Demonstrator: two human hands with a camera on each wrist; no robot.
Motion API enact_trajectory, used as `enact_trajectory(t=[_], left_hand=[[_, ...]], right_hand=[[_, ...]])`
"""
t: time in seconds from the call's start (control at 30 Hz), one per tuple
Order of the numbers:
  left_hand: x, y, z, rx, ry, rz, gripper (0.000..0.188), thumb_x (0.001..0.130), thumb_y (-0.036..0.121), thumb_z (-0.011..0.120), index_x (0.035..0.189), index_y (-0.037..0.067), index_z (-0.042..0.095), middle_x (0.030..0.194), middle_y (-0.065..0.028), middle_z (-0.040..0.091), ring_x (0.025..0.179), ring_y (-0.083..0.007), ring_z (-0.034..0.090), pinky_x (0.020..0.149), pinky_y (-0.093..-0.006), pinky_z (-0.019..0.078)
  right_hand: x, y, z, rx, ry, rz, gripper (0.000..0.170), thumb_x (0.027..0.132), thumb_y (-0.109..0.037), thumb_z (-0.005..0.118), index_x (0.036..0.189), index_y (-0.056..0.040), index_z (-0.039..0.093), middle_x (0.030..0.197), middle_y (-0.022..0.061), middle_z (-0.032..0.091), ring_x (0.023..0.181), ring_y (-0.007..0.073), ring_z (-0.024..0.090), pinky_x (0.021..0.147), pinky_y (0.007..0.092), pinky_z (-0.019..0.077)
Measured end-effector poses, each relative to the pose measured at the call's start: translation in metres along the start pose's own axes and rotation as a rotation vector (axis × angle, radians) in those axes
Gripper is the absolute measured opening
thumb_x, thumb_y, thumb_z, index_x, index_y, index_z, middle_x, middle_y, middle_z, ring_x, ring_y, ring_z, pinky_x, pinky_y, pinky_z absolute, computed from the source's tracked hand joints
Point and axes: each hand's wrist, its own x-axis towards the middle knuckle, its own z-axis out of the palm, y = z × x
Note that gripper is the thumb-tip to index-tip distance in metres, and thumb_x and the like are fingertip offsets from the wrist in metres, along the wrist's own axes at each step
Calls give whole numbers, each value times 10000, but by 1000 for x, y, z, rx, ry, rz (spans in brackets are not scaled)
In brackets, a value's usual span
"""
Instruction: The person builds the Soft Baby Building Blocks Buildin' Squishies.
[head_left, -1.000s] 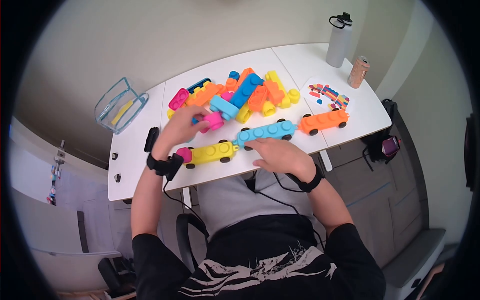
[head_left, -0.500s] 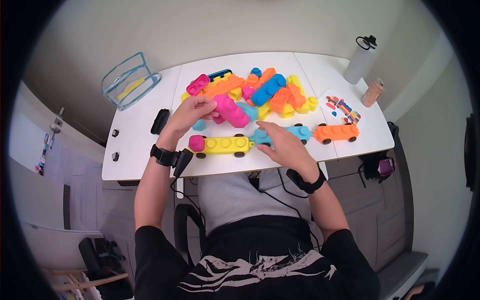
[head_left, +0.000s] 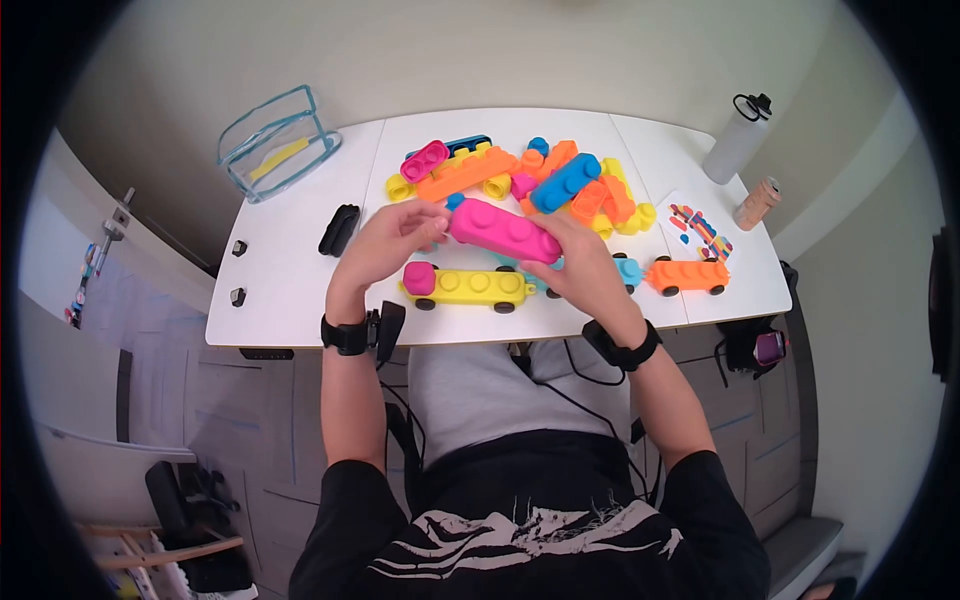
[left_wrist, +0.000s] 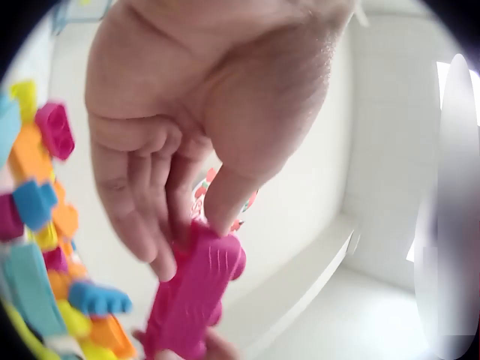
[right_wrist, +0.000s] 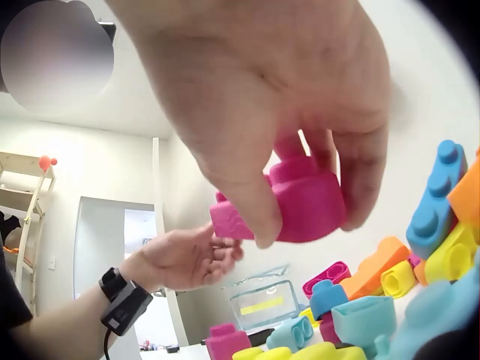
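Upper left of the head view: clear bag (head_left: 280,135) with teal edges. Below it, at left of centre, a black case (head_left: 339,231). Left hand (head_left: 395,240) reached up from below, palm turned inward, fingers loosely bent; thumb and forefinger at the pink block's left end, could not tell whether pinching. Pink block (head_left: 505,230) at centre, raised above the table, studs up, sloping down to the right. Beneath its left half, a yellow wagon (head_left: 467,287) with a small pink block (head_left: 419,279) on its left end. Right hand (head_left: 585,265) came in from lower right and gripped the pink block's right end between thumb and fingers, partly covering a light blue wagon (head_left: 628,270). Orange wagon (head_left: 688,275) next. Right side: printed card (head_left: 700,225), bottle (head_left: 735,145), pinkish can (head_left: 757,205); can's print too small to read.
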Motion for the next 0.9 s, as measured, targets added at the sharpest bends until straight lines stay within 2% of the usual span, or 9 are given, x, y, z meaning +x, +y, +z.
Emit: enact_trajectory(t=[0.07, 0.1, 0.17, 0.2, 0.27, 0.37, 0.47, 0.8, 0.9], left_hand=[[-7, 4, -2, 652, 361, -6, 395, 1014, 318, 722, 1263, 13, 687, 1149, -156, 778, 1039, -268, 760, 905, -375, 587], [-8, -1, -4, 648, 362, -6, 395, 1014, 318, 722, 1263, 13, 687, 1149, -156, 778, 1039, -268, 760, 905, -375, 587], [-8, -12, -7, 838, 316, -37, 448, 961, 375, 758, 1251, 39, 700, 1146, -195, 768, 1039, -332, 749, 905, -408, 581], [-8, -15, -7, 840, 314, -36, 448, 961, 375, 758, 1251, 39, 700, 1146, -195, 768, 1039, -332, 749, 905, -408, 581], [-9, -20, -2, 875, 191, -134, 455, 966, 380, 765, 1265, 42, 705, 1164, -155, 771, 1055, -302, 741, 915, -399, 585], [-6, -29, 1, 945, 129, -246, 490, 949, 414, 777, 1262, 43, 707, 1188, -158, 770, 1053, -305, 745, 910, -407, 591], [-1, -31, -3, 896, 82, -281, 489, 947, 418, 778, 1256, 45, 710, 1199, -159, 770, 1056, -307, 750, 910, -408, 594], [4, -37, 2, 858, 86, -242, 462, 965, 398, 760, 1246, 37, 704, 1186, -151, 774, 1001, -302, 765, 876, -403, 605], [3, -34, -2, 824, 78, -228, 453, 959, 424, 751, 1195, 38, 736, 1125, -194, 777, 1031, -347, 754, 895, -422, 591]], right_hand=[[-1, 1, 4, -30, -71, 34, 564, 793, -166, 899, 1289, -13, 681, 1200, 175, 716, 1042, 359, 706, 892, 423, 573], [-4, 3, 9, -61, -99, 28, 551, 783, -168, 902, 1274, -30, 692, 1178, 161, 718, 1018, 355, 710, 875, 426, 576], [-7, 0, 16, -94, -129, 19, 539, 773, -170, 904, 1258, -48, 704, 1156, 147, 720, 995, 351, 713, 858, 429, 579], [-9, -4, 21, -133, -170, 32, 532, 768, -179, 905, 1249, -63, 708, 1134, 133, 718, 990, 350, 715, 852, 437, 580], [-10, -12, 30, -196, -225, 50, 511, 766, -216, 902, 1229, -100, 719, 1096, 104, 712, 1006, 347, 717, 839, 461, 586], [-11, -17, 38, -276, -287, 75, 523, 783, -224, 891, 1256, -95, 709, 1115, 104, 712, 1014, 348, 717, 830, 467, 590], [-15, -20, 44, -242, -240, 85, 537, 799, -235, 882, 1281, -88, 696, 1124, 107, 711, 1027, 348, 716, 827, 477, 594], [-21, -3, 47, -96, -198, 18, 492, 865, -189, 830, 1320, -79, 678, 1207, 147, 710, 1060, 382, 696, 905, 455, 571], [-18, 0, 52, -71, -197, 21, 499, 858, -191, 837, 1317, -80, 675, 1199, 156, 709, 1069, 386, 691, 900, 461, 571]])
